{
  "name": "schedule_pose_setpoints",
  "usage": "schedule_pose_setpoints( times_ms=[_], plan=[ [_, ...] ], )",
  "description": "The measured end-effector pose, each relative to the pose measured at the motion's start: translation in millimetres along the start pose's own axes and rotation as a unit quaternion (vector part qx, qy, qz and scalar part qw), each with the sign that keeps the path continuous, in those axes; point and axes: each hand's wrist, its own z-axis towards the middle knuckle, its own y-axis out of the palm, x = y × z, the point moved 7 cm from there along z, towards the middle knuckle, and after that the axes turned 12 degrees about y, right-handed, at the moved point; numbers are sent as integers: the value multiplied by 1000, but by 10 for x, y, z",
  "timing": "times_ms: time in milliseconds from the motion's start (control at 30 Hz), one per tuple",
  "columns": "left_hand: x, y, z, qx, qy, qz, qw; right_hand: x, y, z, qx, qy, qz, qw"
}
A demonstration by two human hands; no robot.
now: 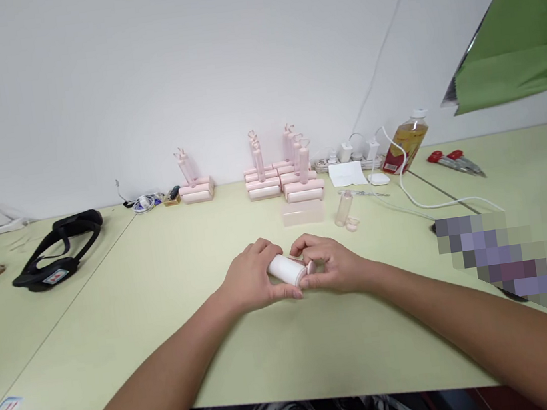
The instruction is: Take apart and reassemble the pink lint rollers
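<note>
white roller [287, 270], pink end, in left hand [257, 276]

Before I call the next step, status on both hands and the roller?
Left hand gripping white cylindrical roller; right hand at its pink end. Clear pink tube standing beyond, off the hands. Nothing between hands and roller.

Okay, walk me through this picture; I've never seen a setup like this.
There is no machine: these are a person's own bare hands, seen by a camera worn on the head, looking forward and down. The left hand holds a white roll; the right hand fingers a small pink part at its end. On the pale green table lie pink-and-white pieces near the wall, a black strapped headset to the left, and a tilted bottle to the right.
</note>
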Motion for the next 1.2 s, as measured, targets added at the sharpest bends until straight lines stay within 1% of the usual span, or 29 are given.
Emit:
schedule_pose_setpoints(
  times_ms=[167, 367, 733, 1200],
  plan=[
    [-11, -16, 5, 1, 2, -15, 1000, -31, -1, -17, 15, -10, -4, 1000],
    [-10, -22, 4, 4, -15, -23, 1000, -53, -9, -39, 32, -8, 18, 999],
    [6, -41, -7, -2, -37, -17, 999, -63, -14, -38, 31, -18, 18, 999],
    [20, -69, -11, -6, -40, -5, 999, -151, -6, -48, 43, -22, -26, 998]
  ],
)
